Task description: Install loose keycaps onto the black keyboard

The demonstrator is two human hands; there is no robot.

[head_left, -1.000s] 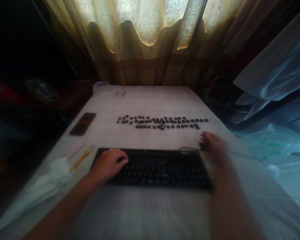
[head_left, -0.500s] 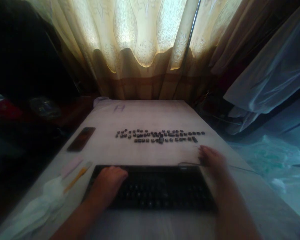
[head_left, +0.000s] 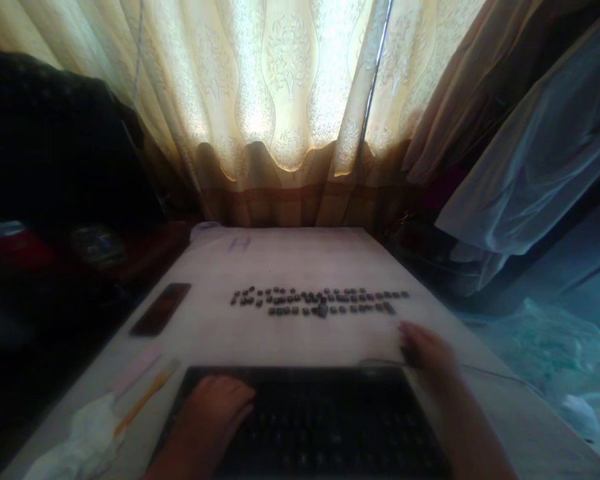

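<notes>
A black keyboard (head_left: 325, 407) lies along the near part of the table, blurred by motion. My left hand (head_left: 223, 400) rests on its left part, fingers lying over the keys and not gripping anything that I can see. Beyond the keyboard's upper right corner is my right hand (head_left: 423, 343), its fingers curled together above the cable (head_left: 500, 375). Something dark shows under those fingers, too blurred to name. Loose dark keycaps (head_left: 323, 310) lie in uneven rows on the table past the keyboard.
On the left of the pale tabletop (head_left: 300, 257) lie a phone (head_left: 161, 309), a pink strip (head_left: 136, 370), a brush with an orange handle (head_left: 143, 403) and a crumpled white cloth (head_left: 83, 437). A curtain (head_left: 285, 87) hangs behind. Clear plastic (head_left: 545, 347) is at the right.
The view has tilted up, so the table, keyboard and keycaps sit lower in the picture. Both hands keep about the same places relative to the keyboard.
</notes>
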